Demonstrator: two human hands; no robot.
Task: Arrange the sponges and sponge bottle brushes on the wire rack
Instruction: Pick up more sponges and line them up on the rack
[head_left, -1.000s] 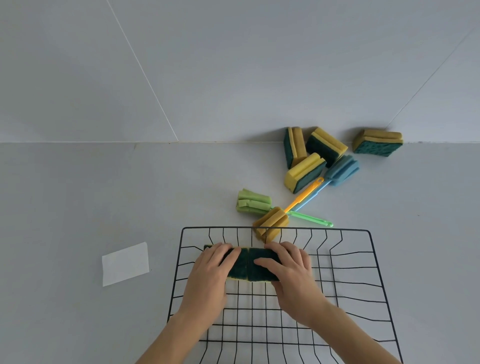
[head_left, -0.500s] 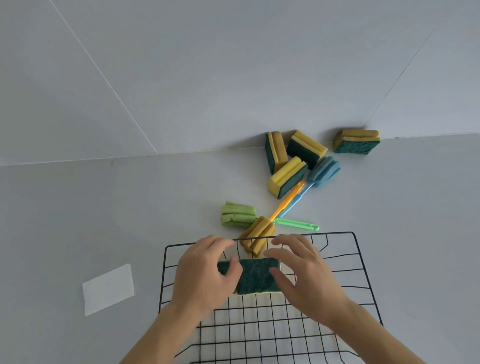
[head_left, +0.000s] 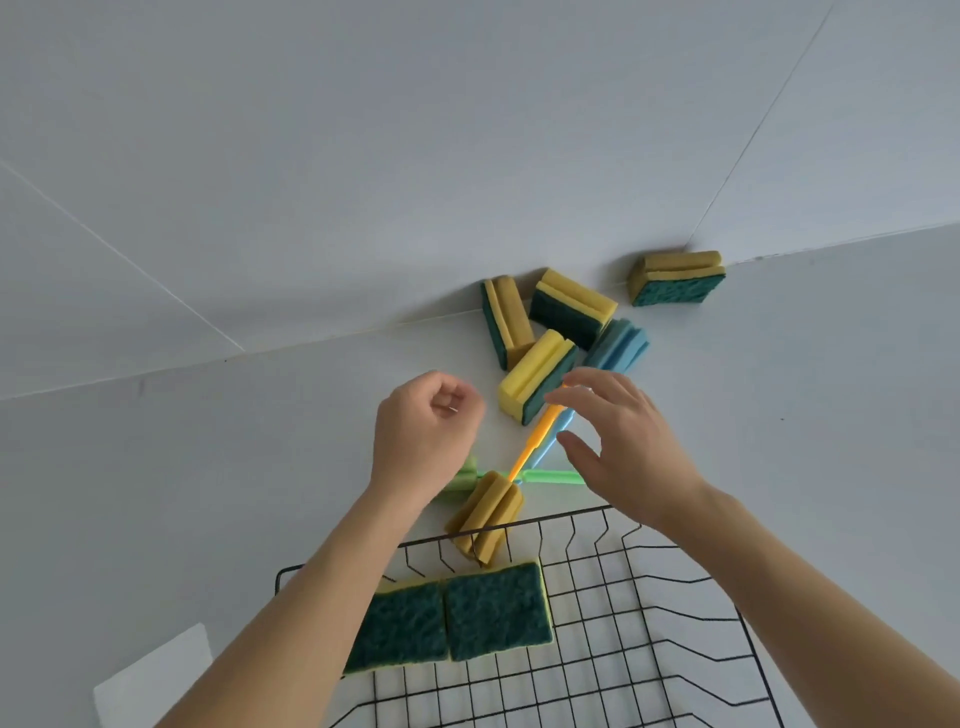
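Two green-topped sponges (head_left: 457, 616) lie side by side, scouring face up, in the far left part of the black wire rack (head_left: 675, 639). Beyond the rack lie three bottle brushes: an orange-handled one with a yellow head (head_left: 488, 514), a blue one (head_left: 618, 345) and a green one (head_left: 550, 475). Several yellow-and-green sponges (head_left: 537, 374) sit by the wall. My left hand (head_left: 423, 436) hovers loosely curled and empty above the green brush head. My right hand (head_left: 618, 447) is spread over the brush handles, holding nothing.
A white paper slip (head_left: 156, 675) lies on the grey table left of the rack. One sponge (head_left: 675, 278) stands apart at the far right against the wall. The wall runs close behind the sponge pile.
Both hands have let go of the two sponges, now lying flat in the rack, and moved away toward the brushes and loose sponges. The camera view has tilted.
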